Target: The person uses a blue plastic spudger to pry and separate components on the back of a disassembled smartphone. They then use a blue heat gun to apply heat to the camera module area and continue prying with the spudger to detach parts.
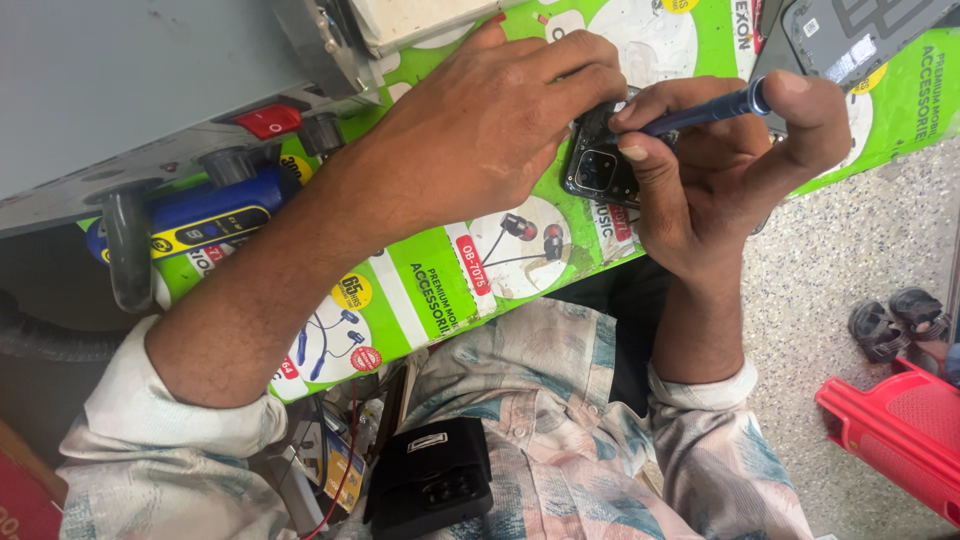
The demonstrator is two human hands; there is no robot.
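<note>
While we leaned over the bench [440, 290], its top was covered by a green printed mat showing earphone pictures, and that mat was the largest thing before us. Along its far left edge stood a grey machine housing [120, 90] with a red rocker switch [267, 121], and below that lay a blue and yellow tool [205, 215]. At the far right corner rested a dark back cover [850, 40], lying apart from the phone, which we judged to mean the opening was already done.

Our left hand [480, 130] lay flat and curled over the phone [600, 165], pinning it against the mat; only the camera end showed, its inner parts bare. Our right hand [720, 170] was closed about a blue-handled screwdriver [700, 112], thumb and fingers pinching the shaft, with the tip lowered onto the phone near the camera block. We could not tell whether the tip sat in a screw, nor how many screws were out.

So the work seemed midway: cover off, inside work in hand, reassembly not done. In our lap lay a small black case [432, 478].
</note>
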